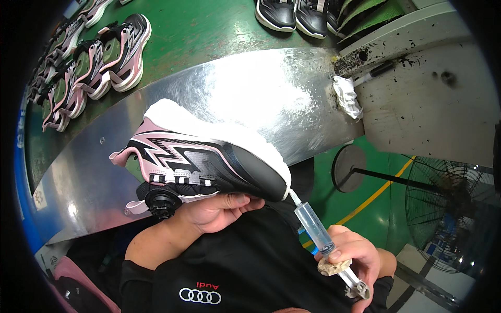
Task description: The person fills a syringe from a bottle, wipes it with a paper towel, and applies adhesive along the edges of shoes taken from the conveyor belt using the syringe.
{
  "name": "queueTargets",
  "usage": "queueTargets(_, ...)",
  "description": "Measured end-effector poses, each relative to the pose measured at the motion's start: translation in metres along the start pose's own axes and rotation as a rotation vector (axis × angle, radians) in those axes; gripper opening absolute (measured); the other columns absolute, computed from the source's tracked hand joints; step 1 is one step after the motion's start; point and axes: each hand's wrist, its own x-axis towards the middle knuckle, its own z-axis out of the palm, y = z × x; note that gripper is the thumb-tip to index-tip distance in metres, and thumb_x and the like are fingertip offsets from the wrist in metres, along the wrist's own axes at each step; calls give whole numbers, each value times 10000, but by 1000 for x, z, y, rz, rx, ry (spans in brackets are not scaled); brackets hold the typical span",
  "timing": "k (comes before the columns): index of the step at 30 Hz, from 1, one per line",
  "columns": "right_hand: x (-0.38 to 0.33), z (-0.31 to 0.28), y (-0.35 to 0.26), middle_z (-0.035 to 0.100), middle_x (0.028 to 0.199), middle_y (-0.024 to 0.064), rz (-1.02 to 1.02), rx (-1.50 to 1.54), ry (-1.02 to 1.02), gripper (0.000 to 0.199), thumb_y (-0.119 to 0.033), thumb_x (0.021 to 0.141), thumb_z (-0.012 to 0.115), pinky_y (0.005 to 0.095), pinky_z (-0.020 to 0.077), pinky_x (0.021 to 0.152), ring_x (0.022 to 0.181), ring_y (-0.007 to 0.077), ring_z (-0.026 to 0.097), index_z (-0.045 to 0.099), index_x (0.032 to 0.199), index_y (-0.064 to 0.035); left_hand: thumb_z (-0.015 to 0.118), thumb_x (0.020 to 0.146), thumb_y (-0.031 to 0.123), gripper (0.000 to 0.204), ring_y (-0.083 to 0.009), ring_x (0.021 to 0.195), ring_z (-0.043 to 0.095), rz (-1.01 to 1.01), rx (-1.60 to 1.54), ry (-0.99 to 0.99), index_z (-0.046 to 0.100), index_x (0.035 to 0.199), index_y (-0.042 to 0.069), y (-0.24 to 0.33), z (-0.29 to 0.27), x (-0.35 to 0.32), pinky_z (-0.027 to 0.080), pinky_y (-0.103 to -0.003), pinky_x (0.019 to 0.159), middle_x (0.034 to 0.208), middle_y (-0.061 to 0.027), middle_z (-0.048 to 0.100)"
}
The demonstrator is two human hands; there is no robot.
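Observation:
A black, pink and white sneaker (209,154) is held on its side, its white sole facing away from me and its toe pointing right. My left hand (216,211) is closed on the upper near the toe, with the fingers partly hidden beneath it. A black round dial (163,202) sits among the laces. My right hand (355,250) grips a clear syringe (314,225) around its barrel end and plunger. Its white tip touches or nearly touches the sole edge at the toe. Beige wrapping (334,267) covers the syringe's flange.
Under the sneaker lies a shiny metal sheet (209,78) along the green bench (182,26). Several similar sneakers (122,57) stand at the far left, black shoes (276,14) at the back. A crumpled white cloth (347,97) and a marker (376,72) rest at right, above a fan (443,208).

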Motion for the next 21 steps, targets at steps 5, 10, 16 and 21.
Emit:
queueTargets(5,-11,6,10,599,996,148,57,-66,43,884,-595,560,778,305,339,649,804,222,569,509,1162,-7,568,857,-14,284,-201,1064,577,34,-22,-19,585,1133,50,-3,-7,8,456,-346,961,1127,-81,618)
queueTargets(10,-5,13,15,578,974,138,-14,-275,44,851,-565,556,787,315,353,624,745,231,542,507,1159,-32,561,860,-22,284,-196,1073,574,52,-58,-22,588,1132,56,-1,0,19,472,-315,937,1146,-84,610)
queueTargets(16,3,26,28,604,894,106,-106,-489,123,687,-509,651,745,296,367,526,616,213,452,557,1089,-14,557,878,17,252,-232,1148,536,31,-39,22,598,1122,62,3,7,24,511,-264,867,1199,-98,579)
queueTargets(21,4,33,45,608,883,107,-190,-642,140,644,-491,680,729,289,356,492,580,201,448,562,1098,-30,614,863,151,417,-265,1181,507,90,19,-28,499,1253,57,4,12,26,523,-223,829,1229,-114,550)
